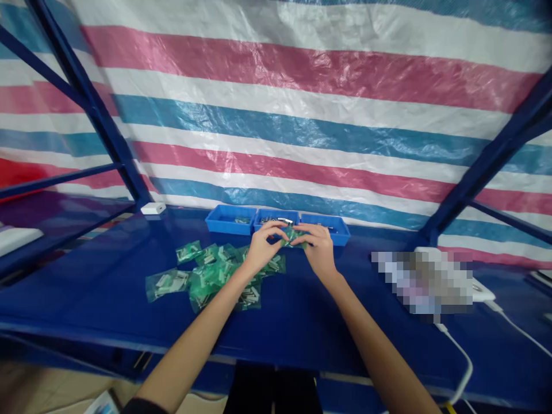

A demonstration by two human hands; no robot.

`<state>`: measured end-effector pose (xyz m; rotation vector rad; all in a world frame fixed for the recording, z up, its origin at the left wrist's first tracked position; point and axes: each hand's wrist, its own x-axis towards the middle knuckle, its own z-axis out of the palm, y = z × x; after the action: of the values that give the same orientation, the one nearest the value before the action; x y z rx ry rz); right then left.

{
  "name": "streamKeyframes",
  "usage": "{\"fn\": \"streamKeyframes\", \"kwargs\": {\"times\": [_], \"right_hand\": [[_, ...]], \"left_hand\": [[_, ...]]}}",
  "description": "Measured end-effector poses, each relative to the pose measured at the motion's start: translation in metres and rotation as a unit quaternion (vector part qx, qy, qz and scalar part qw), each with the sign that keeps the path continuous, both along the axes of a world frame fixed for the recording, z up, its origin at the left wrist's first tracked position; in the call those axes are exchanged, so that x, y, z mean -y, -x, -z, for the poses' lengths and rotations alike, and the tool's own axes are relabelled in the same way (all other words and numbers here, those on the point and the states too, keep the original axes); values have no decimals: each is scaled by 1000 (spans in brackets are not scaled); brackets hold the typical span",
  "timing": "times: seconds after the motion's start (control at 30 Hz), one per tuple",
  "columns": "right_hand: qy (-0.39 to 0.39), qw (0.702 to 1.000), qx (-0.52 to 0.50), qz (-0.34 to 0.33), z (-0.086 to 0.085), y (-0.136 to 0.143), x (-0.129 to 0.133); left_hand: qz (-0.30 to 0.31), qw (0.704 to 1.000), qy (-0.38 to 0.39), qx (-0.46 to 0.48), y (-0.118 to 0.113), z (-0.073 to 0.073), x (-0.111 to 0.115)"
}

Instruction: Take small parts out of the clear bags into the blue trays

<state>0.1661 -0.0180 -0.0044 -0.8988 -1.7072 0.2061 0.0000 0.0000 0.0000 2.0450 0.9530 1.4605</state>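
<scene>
Between my two hands is a small green-tinted plastic bag (290,236), held up just in front of the blue bins. My left hand (266,244) pinches its left side and my right hand (317,244) grips its right side. The bag's contents are too small to make out. To the left, a pile of similar green plastic bags (211,276) with metal and white pieces inside lies on the blue table (302,322). Behind my hands stand the middle blue bin (259,221) with metal parts, the left blue bin (228,226) with a few small pieces, and the right blue bin (342,233).
A blurred-out object (425,284) lies on the right beside a white device with white cables (463,368). At the back left sits a white box (153,208). Blue metal posts (101,123) and a striped plastic sheet (302,121) bound the table.
</scene>
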Motion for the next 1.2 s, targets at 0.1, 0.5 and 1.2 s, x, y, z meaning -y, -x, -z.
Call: {"fn": "streamKeyframes", "kwargs": {"times": [0.1, 0.5, 1.2], "right_hand": [[-13, 999, 28, 32, -2, 2, 4], [123, 973, 196, -8, 4, 8, 5], [190, 930, 308, -70, 21, 11, 8]], "left_hand": [[-19, 999, 24, 25, -2, 2, 1], [-390, 915, 104, 20, 71, -7, -61], [-298, 933, 72, -190, 28, -11, -30]]}}
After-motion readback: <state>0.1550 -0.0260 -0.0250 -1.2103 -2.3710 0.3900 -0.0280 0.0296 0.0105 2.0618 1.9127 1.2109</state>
